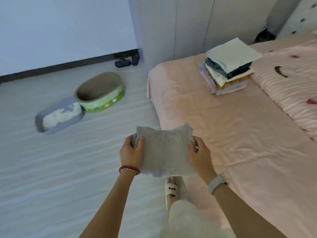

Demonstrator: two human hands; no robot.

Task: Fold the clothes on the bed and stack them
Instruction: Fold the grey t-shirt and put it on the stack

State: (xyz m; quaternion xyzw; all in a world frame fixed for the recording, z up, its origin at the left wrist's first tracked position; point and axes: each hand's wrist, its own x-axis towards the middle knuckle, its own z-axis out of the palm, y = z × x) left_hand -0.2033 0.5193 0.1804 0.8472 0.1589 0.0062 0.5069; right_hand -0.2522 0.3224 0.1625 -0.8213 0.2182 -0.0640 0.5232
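Note:
I hold a folded grey garment (165, 152) in the air over the near left edge of the pink bed (214, 121). My left hand (131, 152) grips its left side, thumb on top. My right hand (199, 152) grips its right side the same way. A stack of several folded clothes (229, 66), with a white piece on top, sits on the far part of the bed near the wardrobe.
A pink striped quilt (291, 86) lies along the bed's right side. On the floor to the left stand a green oval cat bed (101, 93) and a grey tray (58, 115). Dark shoes (126, 60) sit by the wall. My slippered foot (171, 188) stands beside the bed.

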